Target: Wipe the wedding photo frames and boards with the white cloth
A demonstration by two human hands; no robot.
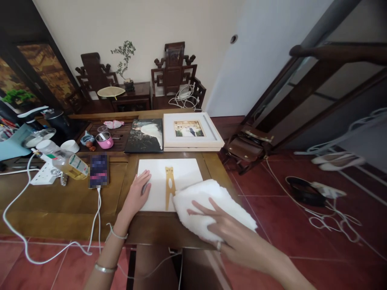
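Observation:
A flat white rectangular panel (pixel 152 167) lies near the table's front edge, with a gold cut-out strip (pixel 169 186) running down its middle. It looks like the back of a picture frame with its stand. My left hand (pixel 140 189) rests open on the panel's left edge, fingers stretched out. A fluffy white cloth (pixel 199 193) covers the panel's lower right corner and reaches past the table's right side. My right hand (pixel 219 221) holds this cloth, with several fingers spread over its top; the thumb side is partly hidden.
Behind the panel are a framed photo (pixel 189 129) and a dark photo board (pixel 148 137). To the left are a phone (pixel 98 171) on a white cable, a bottle of yellowish liquid (pixel 71 164), a power strip (pixel 45 171) and a pink cup (pixel 104 140). A brown bag (pixel 246 147) stands right.

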